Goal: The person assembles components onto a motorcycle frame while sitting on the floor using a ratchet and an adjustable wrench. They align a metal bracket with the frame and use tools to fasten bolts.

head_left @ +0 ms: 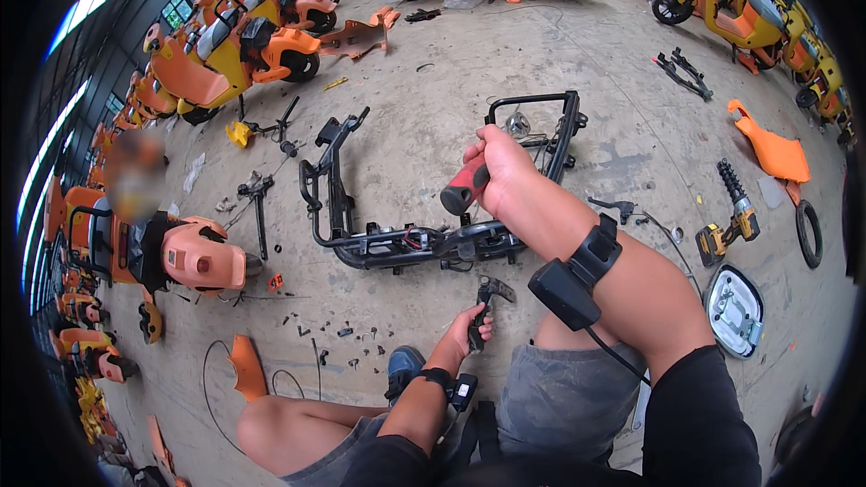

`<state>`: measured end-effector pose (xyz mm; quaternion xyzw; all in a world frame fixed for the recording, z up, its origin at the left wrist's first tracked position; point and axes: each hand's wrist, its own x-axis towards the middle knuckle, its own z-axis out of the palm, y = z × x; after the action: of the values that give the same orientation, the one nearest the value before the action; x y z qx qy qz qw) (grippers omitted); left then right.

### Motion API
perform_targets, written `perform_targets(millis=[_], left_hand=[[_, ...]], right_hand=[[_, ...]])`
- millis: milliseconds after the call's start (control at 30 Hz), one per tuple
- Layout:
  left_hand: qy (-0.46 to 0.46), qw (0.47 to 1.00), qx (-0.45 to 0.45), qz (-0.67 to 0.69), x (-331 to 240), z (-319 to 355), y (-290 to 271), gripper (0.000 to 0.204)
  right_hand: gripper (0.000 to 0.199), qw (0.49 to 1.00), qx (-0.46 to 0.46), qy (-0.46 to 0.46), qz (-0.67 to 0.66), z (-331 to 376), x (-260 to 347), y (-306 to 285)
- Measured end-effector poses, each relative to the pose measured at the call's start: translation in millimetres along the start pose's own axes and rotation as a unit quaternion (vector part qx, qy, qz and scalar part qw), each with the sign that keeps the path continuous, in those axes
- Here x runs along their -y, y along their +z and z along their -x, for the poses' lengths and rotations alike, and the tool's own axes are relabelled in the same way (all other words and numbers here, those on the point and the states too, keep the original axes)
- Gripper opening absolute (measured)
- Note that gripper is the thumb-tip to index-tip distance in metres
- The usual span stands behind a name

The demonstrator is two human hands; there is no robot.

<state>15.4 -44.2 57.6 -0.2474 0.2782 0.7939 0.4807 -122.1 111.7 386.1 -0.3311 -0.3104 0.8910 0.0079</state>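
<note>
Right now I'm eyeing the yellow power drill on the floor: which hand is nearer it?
Right. The right hand is raised left of the yellow power drill; the left hand sits lower, farther left.

orange-yellow scooters [234, 45] parked around, cordless drill [731, 233] on floor, loose tyre [808, 233]

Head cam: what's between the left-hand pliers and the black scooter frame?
Head view: only bare concrete floor separates the pliers in the left hand from the black scooter frame; loose screws lie off to the left.
</note>
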Motion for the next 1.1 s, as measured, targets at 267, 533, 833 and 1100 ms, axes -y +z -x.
perform_targets(millis=[267, 533, 833, 1100], left_hand=[[0.066, 0.977, -0.145, -0.139, 28.3, -3.2, -68.1, 0.033], [-0.020, 0.537, -0.315, -0.782, 28.8, 13.6, 10.8, 0.029], [-0.111, 0.609, -0.190, -0.762, -104.3, 55.5, 52.1, 0.036], [0.363, 0.859, -0.111, -0.344, -250.8, 209.8, 204.2, 0.042]], right_hand=[[0.025, 0.988, 0.048, 0.083, 0.120, -2.6, -9.2, -11.3], [0.032, 0.963, 0.084, 0.109, 0.233, 4.0, -24.2, -4.2], [0.024, 0.906, 0.160, 0.077, 0.386, 26.8, -42.4, 6.6], [0.029, 0.753, 0.378, -0.178, 0.508, 81.5, -32.8, 10.6]])
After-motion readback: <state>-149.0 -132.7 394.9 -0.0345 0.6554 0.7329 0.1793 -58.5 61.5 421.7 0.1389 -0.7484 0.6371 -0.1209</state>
